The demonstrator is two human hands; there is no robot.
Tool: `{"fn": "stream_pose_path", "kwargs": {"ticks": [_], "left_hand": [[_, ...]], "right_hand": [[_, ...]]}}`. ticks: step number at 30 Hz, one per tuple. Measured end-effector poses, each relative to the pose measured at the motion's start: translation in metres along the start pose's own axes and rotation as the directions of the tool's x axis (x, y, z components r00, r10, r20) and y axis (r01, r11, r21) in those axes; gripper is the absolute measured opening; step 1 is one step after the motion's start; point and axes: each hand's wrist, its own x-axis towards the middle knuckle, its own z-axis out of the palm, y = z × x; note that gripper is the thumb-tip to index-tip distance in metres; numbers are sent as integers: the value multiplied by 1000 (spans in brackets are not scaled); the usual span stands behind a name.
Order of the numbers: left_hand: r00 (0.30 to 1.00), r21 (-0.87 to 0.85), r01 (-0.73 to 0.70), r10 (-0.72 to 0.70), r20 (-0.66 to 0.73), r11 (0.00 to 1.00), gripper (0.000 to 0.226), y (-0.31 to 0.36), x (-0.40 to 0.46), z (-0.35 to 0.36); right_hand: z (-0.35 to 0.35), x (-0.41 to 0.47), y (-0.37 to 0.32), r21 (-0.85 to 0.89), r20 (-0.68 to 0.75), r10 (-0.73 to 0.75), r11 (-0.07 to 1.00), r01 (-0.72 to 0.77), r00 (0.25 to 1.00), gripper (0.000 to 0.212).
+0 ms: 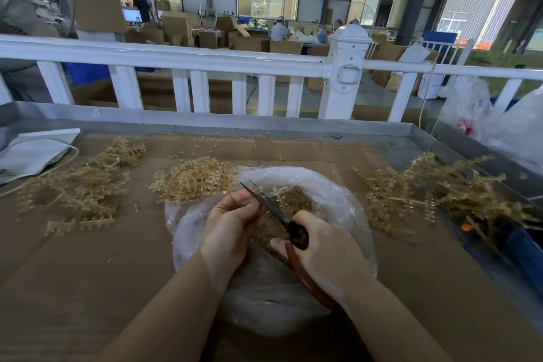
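Scissors (pixel 271 207) sit over the open bag (pixel 338 203), near middle of the counter (pixel 88 267), tip pointing far-left, blades almost closed. Right hand (pixel 326 250) grips the handles. Left hand (pixel 232 223) is curled round a plastic sprig (pixel 276 193), mostly hidden by its fingers. Suggest: snip close to the stem, fingertips clear of the blade, work above the bag mouth so the bits drop in. Sprig piles lie left (pixel 79 185), far middle (pixel 191 179) and right (pixel 440 194); can't tell which are trimmed.

L hand (pixel 232 223) curled, pinching; R hand (pixel 326 247) clenched; forearms angled inwd.
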Motion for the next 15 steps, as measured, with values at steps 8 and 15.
{"fn": "stream_pose_path", "kwargs": {"ticks": [8, 15], "left_hand": [[1000, -37, 26, -27, -11, 999, 22, 2, 1, 0], [998, -49, 52, -53, -30, 997, 24, 2, 3, 0]], "right_hand": [[4, -3, -2, -90, -50, -49, 995, 44, 998, 32], [5, -4, -2, -94, -49, -49, 995, 45, 998, 32]]}}
